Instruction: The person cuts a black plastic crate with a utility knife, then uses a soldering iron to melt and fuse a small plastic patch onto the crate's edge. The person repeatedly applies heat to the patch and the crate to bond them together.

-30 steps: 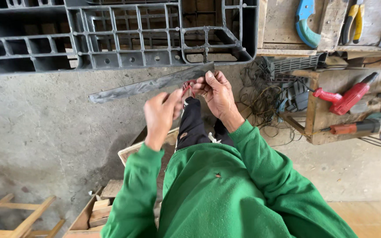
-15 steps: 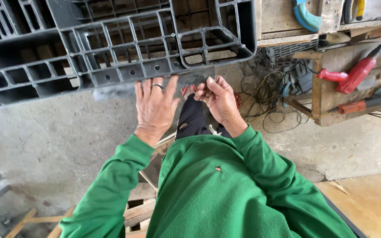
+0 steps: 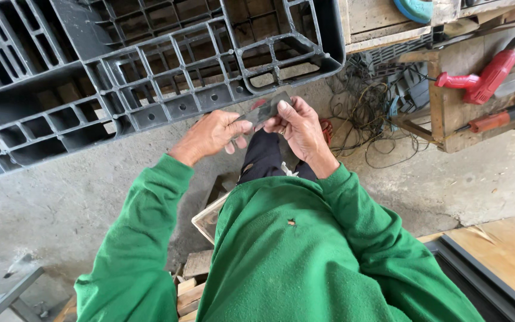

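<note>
Both arms wear green sleeves and meet in front of my chest. My left hand point(image 3: 210, 136) and my right hand point(image 3: 296, 126) both grip a flat dark grey strip point(image 3: 266, 108), which points away from me and so looks short. My left fingers pinch its near-left end. My right fingers curl around its right side, with a ring on one finger. My dark trousers point(image 3: 263, 158) show just under the hands.
A large dark grey plastic pallet point(image 3: 150, 71) leans across the top. Tangled wires point(image 3: 368, 113) lie on the concrete at right, beside a wooden rack point(image 3: 448, 113) with a red power drill point(image 3: 484, 74). Wood scraps point(image 3: 195, 280) sit below me; a wooden board point(image 3: 508, 250) lies at lower right.
The strip, held sideways and long a second ago, now points away from me. My left hand, spread flat half a second ago, has closed on it. The view has tilted downward.
</note>
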